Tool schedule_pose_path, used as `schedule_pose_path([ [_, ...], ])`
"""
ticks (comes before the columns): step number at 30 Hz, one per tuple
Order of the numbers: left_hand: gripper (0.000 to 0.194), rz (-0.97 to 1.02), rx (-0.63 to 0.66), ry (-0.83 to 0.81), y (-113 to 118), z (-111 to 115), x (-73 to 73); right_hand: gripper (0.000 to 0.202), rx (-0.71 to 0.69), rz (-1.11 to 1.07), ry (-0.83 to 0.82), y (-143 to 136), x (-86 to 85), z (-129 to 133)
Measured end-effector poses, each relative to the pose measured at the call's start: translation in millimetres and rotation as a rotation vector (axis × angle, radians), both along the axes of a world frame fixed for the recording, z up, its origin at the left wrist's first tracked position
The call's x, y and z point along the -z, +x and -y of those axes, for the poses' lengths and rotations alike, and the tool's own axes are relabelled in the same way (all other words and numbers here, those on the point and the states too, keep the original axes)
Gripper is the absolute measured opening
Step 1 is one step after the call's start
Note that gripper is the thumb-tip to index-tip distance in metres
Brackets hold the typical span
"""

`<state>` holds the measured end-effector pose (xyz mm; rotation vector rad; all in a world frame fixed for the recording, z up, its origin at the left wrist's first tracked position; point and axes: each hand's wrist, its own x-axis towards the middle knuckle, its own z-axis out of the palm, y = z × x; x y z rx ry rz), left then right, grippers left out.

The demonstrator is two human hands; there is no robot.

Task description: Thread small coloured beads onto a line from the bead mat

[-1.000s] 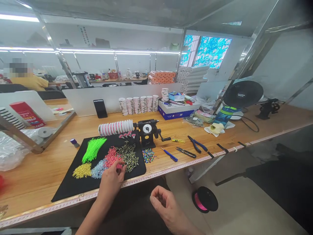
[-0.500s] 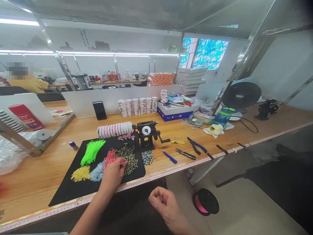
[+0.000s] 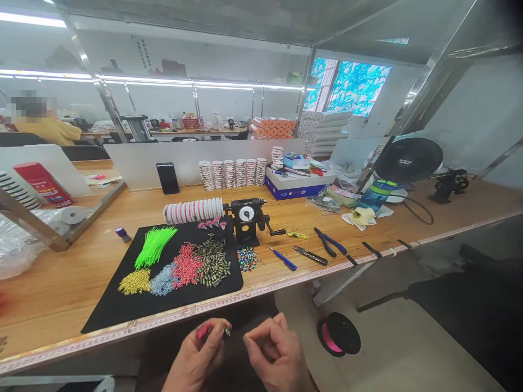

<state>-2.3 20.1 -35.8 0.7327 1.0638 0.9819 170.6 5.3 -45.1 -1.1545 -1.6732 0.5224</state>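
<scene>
My left hand (image 3: 200, 351) is in front of the table edge, closed on small red pieces (image 3: 201, 331). A small dark barrel-shaped piece (image 3: 227, 331) sticks out between its thumb and forefinger. To its right, my right hand (image 3: 278, 354) is closed in a pinch; anything between its fingertips is too small to make out. The two hands are apart. Beyond them, a black mat (image 3: 134, 313) bears heaps of red pieces (image 3: 188, 265), dark green-gold barrel-shaped pieces (image 3: 216, 264), pale blue pieces (image 3: 162, 280), yellow pieces (image 3: 134, 282) and bright green strands (image 3: 155, 246).
A hand-cranked winder (image 3: 246, 218) holds a row of white spools (image 3: 194, 210). Right of it lie multicoloured beads (image 3: 247, 259), a blue-handled tool (image 3: 283, 258), thread snips (image 3: 310, 255) and pliers (image 3: 330, 243). A tape measure (image 3: 171, 314) runs along the edge. A pink-wound spool (image 3: 339, 334) is below.
My left hand has come back from the heaps on the mat to beside my right hand, with a dark piece now showing in it. My right hand stays pinched at nearly the same place.
</scene>
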Motion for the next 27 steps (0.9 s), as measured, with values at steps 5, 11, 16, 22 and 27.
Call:
schedule_pose_path([
  [5,0.053,0.090,-0.061,-0.055,5,9,8.6,0.017,0.139,0.113,0.529,-15,0.6,-1],
  [11,0.053,0.069,0.022,-0.043,0,6,10.2,0.021,0.192,0.161,0.586,-22,-1.2,-1],
  [16,0.054,0.075,-0.049,-0.042,6,10,2.5,0.022,0.176,0.191,0.593,-18,-0.3,0],
  [22,0.052,0.063,-0.015,-0.033,5,7,1.2,0.013,0.094,0.365,0.455,-9,-2.3,6],
  [27,0.055,0.037,0.029,-0.011,1,5,14.1,0.016,0.104,0.400,0.449,-8,-5.4,6],
])
